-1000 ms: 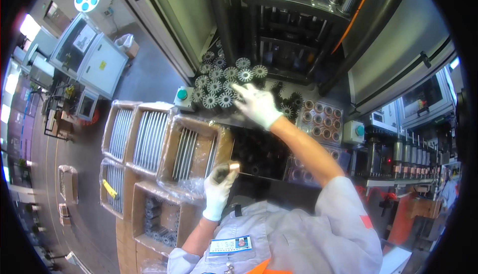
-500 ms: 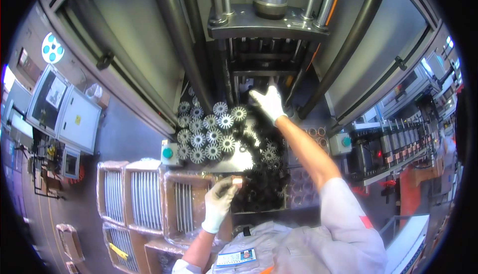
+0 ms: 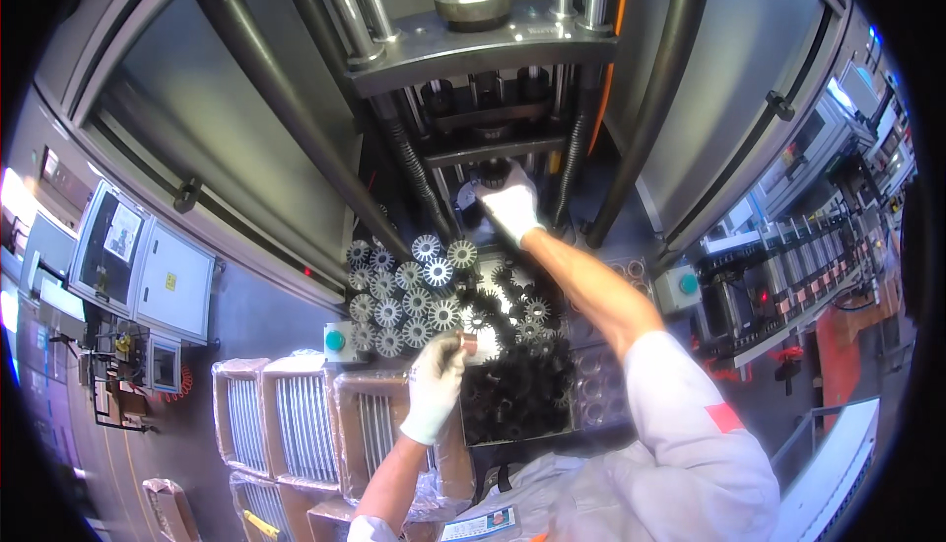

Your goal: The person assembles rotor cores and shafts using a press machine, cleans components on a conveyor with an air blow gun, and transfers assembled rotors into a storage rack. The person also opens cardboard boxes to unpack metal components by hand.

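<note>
My left hand (image 3: 434,386), in a white glove, pinches a small copper-coloured ring (image 3: 472,345) above the near edge of the work table. My right hand (image 3: 512,209), also gloved, reaches into the press (image 3: 483,54), its fingers closed around a dark round ribbed part (image 3: 494,171) under the upper plates. The fingertips are partly hidden there. To the left of that arm stand stacks of silvery toothed rotor cores (image 3: 415,302). Black toothed discs (image 3: 517,384) fill a tray in front of me, some lying loose on its bright surface.
Boxes with long metal rods (image 3: 303,414) stand at lower left. Green-button boxes (image 3: 336,341) flank the table on both sides. Clear trays of rings (image 3: 599,384) lie right of the black discs. Slanting dark posts (image 3: 655,99) and grey side panels enclose the press.
My view has tilted and shifted, bringing the press closer. My right hand, earlier with fingers spread at the press, now grips the dark ribbed part. My left hand still holds the ring, slightly farther forward.
</note>
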The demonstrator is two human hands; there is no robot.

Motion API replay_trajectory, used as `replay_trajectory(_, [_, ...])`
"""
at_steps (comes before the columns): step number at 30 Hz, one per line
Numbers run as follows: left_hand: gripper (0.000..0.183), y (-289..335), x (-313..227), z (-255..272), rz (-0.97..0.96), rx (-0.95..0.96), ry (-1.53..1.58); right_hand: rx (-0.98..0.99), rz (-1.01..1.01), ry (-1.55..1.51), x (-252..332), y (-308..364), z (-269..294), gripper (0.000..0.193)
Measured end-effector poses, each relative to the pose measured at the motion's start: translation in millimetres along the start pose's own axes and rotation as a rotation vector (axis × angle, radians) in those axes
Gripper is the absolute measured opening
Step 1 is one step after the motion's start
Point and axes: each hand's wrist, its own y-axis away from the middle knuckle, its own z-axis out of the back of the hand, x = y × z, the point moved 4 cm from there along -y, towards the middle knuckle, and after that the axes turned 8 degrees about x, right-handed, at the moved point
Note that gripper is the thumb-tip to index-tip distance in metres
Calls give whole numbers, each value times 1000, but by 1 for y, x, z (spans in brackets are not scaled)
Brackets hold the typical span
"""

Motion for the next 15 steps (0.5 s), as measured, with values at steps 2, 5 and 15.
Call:
replay_trajectory(2, [18,-9,-23,5,-86,-45,-136,54,-33,-2,31,3,13,75])
replay_trajectory(5, [16,-34,-18,1,-109,-80,-161,142,-4,-221,46,4,24,79])
replay_trajectory(15, [13,-186,-61,-53,-514,-165,-871,670,-75,113,-8,185,150,59])
